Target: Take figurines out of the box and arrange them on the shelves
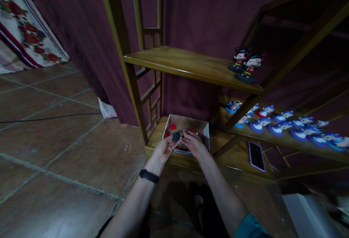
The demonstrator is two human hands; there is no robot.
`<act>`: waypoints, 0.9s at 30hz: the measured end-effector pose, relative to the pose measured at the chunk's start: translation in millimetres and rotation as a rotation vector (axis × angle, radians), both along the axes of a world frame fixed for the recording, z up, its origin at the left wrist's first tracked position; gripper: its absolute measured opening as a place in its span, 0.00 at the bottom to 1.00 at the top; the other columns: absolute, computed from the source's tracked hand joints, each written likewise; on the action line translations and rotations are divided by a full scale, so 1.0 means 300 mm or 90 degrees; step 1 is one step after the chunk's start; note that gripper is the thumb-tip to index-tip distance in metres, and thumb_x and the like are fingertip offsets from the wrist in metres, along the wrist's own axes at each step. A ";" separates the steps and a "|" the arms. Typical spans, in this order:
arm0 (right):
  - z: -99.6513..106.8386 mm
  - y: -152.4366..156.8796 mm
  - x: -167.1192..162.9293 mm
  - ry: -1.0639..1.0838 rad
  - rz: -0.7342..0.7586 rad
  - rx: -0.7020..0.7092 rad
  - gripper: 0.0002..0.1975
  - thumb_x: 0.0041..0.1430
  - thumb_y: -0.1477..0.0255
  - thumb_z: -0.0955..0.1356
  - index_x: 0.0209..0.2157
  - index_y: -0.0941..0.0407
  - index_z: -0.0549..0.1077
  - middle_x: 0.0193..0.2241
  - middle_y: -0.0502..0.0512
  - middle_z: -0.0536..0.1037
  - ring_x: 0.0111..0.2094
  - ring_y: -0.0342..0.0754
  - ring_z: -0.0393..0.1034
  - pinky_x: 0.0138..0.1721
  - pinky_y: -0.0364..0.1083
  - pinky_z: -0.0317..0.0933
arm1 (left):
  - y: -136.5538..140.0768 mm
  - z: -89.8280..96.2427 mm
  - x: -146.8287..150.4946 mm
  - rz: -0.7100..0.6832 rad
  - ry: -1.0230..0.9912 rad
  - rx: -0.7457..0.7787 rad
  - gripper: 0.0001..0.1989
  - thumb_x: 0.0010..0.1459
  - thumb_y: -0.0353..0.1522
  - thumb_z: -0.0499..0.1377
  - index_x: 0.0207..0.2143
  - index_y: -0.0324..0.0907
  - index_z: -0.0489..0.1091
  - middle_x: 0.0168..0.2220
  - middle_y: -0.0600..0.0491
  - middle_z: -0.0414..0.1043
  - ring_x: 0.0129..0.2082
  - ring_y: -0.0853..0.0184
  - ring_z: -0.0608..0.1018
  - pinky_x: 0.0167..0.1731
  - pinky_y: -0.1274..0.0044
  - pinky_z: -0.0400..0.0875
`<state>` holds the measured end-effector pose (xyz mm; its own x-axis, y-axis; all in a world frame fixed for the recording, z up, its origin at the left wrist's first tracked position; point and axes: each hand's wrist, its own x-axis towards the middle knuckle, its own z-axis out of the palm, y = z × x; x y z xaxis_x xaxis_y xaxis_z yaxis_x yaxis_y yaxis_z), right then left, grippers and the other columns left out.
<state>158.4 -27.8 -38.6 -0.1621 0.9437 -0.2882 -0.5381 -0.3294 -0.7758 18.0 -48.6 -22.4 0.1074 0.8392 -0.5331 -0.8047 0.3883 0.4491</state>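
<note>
Between my two hands is a small figurine [176, 136] with a dark round base, held over an open cardboard box [202, 123]. My left hand [165, 147] has its fingers closed on the base end. My right hand [194, 144] grips the other end, and its fingers cover much of the figurine. Inside the box, red round pieces [172, 126] show, with other contents partly hidden behind my hands. Two black-haired figurines [247, 65] with dark round bases stand on the shelf above, to the right.
The wooden shelf unit [174, 60] has posts and slanted bars around the box. Several blue-and-white figurines [280, 126] line a right-hand shelf. A phone [256, 156] lies on the lower board. A dark cable [51, 118] crosses the tiled floor at left.
</note>
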 end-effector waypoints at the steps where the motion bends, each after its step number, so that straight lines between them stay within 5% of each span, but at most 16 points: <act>1: -0.002 -0.002 -0.002 0.000 0.000 0.001 0.09 0.43 0.75 0.72 0.30 0.57 0.72 0.30 0.51 0.78 0.30 0.43 0.74 0.36 0.44 0.69 | -0.003 0.000 -0.001 0.000 0.006 0.009 0.06 0.54 0.21 0.53 0.32 0.30 0.69 0.30 0.42 0.74 0.30 0.65 0.78 0.32 0.74 0.76; 9: 0.005 -0.012 -0.006 0.038 0.064 -0.017 0.09 0.46 0.75 0.70 0.33 0.55 0.71 0.32 0.51 0.78 0.37 0.45 0.73 0.43 0.48 0.66 | -0.023 -0.002 -0.014 -0.058 0.094 0.092 0.09 0.47 0.17 0.59 0.32 0.34 0.71 0.29 0.47 0.75 0.28 0.69 0.77 0.33 0.76 0.74; 16: 0.009 -0.008 -0.001 0.038 0.043 -0.005 0.09 0.45 0.77 0.70 0.32 0.55 0.72 0.33 0.50 0.77 0.38 0.44 0.72 0.44 0.47 0.66 | -0.016 0.015 0.019 0.031 0.311 0.192 0.16 0.40 0.16 0.62 0.32 0.38 0.71 0.26 0.54 0.73 0.23 0.73 0.73 0.25 0.83 0.68; 21: -0.002 -0.005 0.007 0.004 -0.001 0.031 0.11 0.43 0.77 0.71 0.33 0.54 0.72 0.32 0.49 0.76 0.37 0.44 0.72 0.43 0.47 0.67 | -0.029 0.042 0.015 0.101 0.363 0.197 0.22 0.37 0.12 0.60 0.32 0.42 0.72 0.38 0.51 0.73 0.41 0.66 0.74 0.39 0.81 0.67; 27: 0.014 -0.011 0.014 -0.008 -0.012 0.052 0.13 0.41 0.78 0.71 0.33 0.55 0.72 0.31 0.48 0.76 0.36 0.44 0.72 0.43 0.47 0.67 | -0.078 0.067 0.004 0.085 0.452 0.296 0.23 0.40 0.13 0.57 0.35 0.44 0.72 0.48 0.48 0.67 0.57 0.62 0.60 0.48 0.81 0.59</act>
